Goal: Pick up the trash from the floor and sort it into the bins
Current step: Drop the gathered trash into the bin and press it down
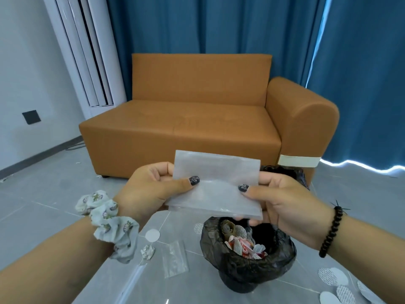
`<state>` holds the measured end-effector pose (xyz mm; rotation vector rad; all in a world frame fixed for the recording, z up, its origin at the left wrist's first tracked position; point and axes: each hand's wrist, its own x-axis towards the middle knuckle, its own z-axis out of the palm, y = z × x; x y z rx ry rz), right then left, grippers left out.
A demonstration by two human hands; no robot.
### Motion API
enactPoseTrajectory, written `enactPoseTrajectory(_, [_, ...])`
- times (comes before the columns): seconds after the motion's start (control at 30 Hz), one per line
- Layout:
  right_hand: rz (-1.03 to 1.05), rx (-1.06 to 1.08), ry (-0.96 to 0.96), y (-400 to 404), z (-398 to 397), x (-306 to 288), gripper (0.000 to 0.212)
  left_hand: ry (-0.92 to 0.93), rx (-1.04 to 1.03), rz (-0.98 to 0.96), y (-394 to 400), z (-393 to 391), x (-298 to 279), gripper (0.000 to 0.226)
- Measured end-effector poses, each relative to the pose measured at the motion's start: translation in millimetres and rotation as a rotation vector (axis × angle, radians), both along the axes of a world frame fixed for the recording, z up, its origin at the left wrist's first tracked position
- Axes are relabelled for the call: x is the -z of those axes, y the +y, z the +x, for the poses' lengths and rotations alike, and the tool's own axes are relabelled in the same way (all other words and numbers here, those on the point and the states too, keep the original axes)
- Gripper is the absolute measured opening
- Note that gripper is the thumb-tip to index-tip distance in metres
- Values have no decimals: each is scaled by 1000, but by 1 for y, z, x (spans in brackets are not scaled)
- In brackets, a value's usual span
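The person is holding a translucent plastic bag (215,185) above the near black-lined bin (247,257), the left hand (153,187) and right hand (282,200) each pinching a side edge under a thumb. Being light and limp, it may be drifting past the rim if released this high. A second bin (287,172) is sitting behind, and open floor (43,200) is lying all around.

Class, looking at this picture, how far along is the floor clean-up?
Done: the near bin already holds wrappers. In hand: left hand and right hand pinch a plastic bag above it. Left: a small bag, crumpled paper and white discs on the floor.
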<state>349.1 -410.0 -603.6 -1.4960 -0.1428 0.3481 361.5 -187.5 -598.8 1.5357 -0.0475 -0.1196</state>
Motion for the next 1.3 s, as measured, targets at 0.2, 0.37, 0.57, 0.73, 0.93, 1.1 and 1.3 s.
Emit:
enactPoseTrajectory(0.2, [55,-11,-32,-11,11,-17,29,-21,65,-29,3,5,-6,32])
enactPoseTrajectory(0.37, [241,-74,50,-13,15,-16,28,27,122,-191,2,5,-5,28])
enactPoseTrajectory(0.57, [273,-150,132,-12,20,-6,38,53,130,-192,11,7,2,41])
enactPoseTrajectory(0.73, [133,-125,118,-10,17,-1,38,58,170,-101,17,4,2,38])
enactPoseTrajectory(0.93, [-78,18,-27,0,9,2,17,14,86,72,10,-1,10,41])
enactPoseTrajectory(1.1, [-33,88,-5,2,8,0,40,85,145,58,6,-4,11,43])
enactPoseTrajectory(1.3, [-70,75,0,5,4,-2,21,31,175,66,10,-6,6,27])
